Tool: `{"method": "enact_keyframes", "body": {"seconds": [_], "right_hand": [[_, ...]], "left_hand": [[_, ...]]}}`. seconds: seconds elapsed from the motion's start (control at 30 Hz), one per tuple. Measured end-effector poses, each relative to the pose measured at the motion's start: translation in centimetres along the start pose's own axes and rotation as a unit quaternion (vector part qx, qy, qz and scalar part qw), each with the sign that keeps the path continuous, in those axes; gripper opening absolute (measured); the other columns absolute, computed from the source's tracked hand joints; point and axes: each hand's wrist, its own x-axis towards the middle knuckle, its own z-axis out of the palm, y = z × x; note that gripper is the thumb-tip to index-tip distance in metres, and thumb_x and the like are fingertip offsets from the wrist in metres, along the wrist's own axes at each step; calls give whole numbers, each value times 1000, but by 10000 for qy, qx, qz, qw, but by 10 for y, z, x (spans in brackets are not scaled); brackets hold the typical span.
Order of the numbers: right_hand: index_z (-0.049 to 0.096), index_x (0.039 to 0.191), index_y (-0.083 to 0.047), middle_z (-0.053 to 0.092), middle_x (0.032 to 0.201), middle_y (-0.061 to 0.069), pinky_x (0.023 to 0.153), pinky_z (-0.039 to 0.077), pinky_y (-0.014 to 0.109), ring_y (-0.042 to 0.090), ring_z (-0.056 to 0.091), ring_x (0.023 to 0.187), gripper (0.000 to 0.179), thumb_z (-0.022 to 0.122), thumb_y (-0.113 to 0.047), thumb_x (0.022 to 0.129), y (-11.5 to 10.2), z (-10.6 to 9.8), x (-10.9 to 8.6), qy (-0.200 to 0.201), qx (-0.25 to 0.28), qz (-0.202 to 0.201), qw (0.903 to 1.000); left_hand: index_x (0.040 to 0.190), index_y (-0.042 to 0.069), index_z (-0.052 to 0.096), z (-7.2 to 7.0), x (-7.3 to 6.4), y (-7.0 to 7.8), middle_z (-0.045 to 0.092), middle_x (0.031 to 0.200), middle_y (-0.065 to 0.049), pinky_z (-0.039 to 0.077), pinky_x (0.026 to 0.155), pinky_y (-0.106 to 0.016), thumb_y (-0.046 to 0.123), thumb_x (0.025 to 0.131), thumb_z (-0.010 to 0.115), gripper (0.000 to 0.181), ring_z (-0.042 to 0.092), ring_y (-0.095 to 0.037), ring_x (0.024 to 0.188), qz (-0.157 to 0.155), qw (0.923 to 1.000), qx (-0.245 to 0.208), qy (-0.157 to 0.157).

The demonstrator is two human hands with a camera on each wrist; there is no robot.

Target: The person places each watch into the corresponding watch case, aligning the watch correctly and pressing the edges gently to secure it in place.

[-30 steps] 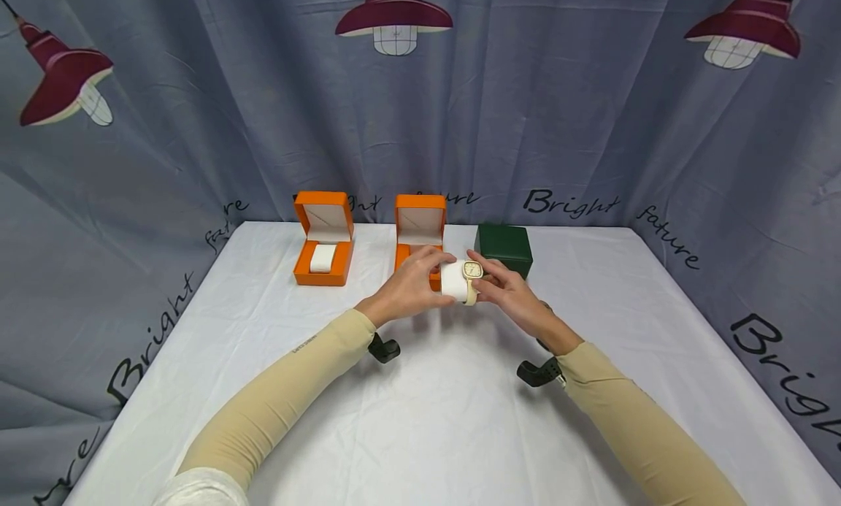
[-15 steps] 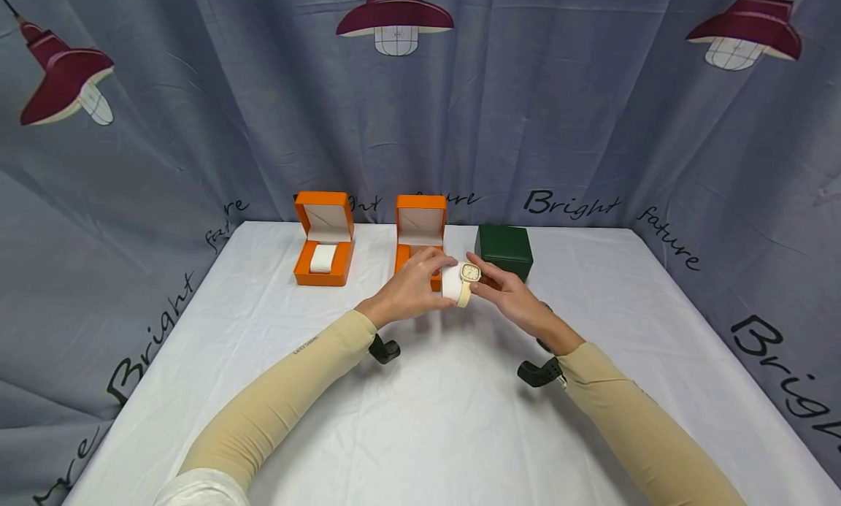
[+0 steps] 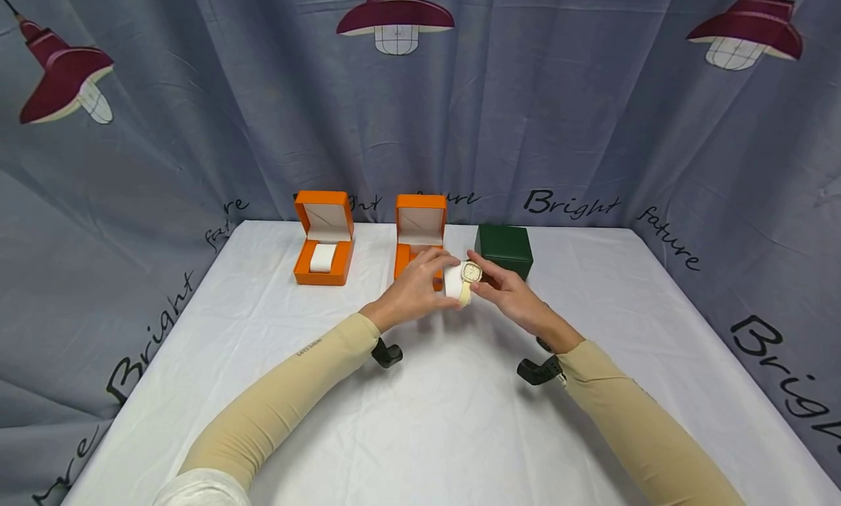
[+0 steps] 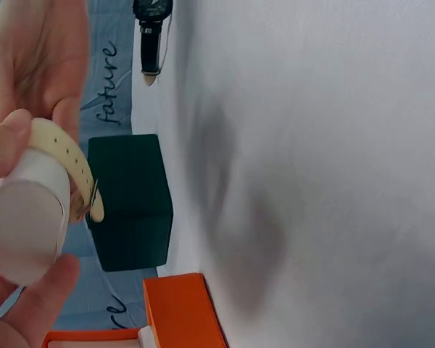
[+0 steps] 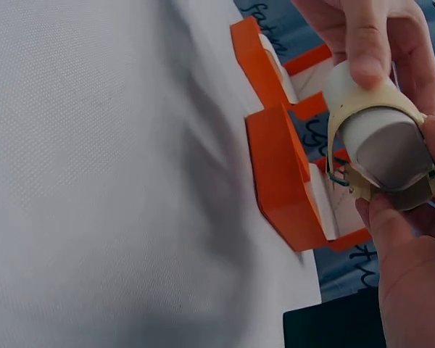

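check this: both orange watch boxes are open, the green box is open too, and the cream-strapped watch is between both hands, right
No, the green box is closed, as the head view shows. Both orange watch boxes are open, and the cream-strapped watch is between the left hand and right hand.

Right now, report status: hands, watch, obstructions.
Left hand gripping white cushion. Right hand holding cream watch. Watch strap looped around cushion. Green box behind, no obstruction seen.
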Motion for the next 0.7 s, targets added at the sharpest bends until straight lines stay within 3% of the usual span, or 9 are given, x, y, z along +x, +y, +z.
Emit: {"method": "enact_keyframes", "body": {"seconds": [0.17,0.4,0.6,0.7], "right_hand": [[25,160,-22,30,164,8,98,46,17,28,45,134,64,57,-21,104,-2,2,0,3,-27,9,10000],[27,160,-12,27,165,15,102,46,19,33,39,142,60,53,-11,105,-1,-1,-3,-49,179,-40,9998],[45,152,-9,45,155,14,105,49,33,30,50,138,48,54,-12,104,1,-5,-1,292,-484,-259,9981],[52,147,-8,53,148,14,100,53,33,30,56,132,44,58,-11,102,2,-6,1,433,-690,-367,9960]], "left_hand": [[137,13,59,2,0,1,53,133,-2,55,87,-25,35,81,86,67,55,-17,112,-57,10000,-50,52],[141,17,57,0,-1,-1,53,141,-3,54,96,-34,35,82,85,68,55,-19,119,-167,9995,-226,-170],[139,17,59,-5,0,-3,55,139,-2,56,89,-25,32,80,87,67,58,-16,114,-212,9968,-657,-407],[137,14,60,-6,2,-2,57,137,-3,57,88,-22,29,79,88,67,60,-17,112,-157,9940,-936,-552]]}}
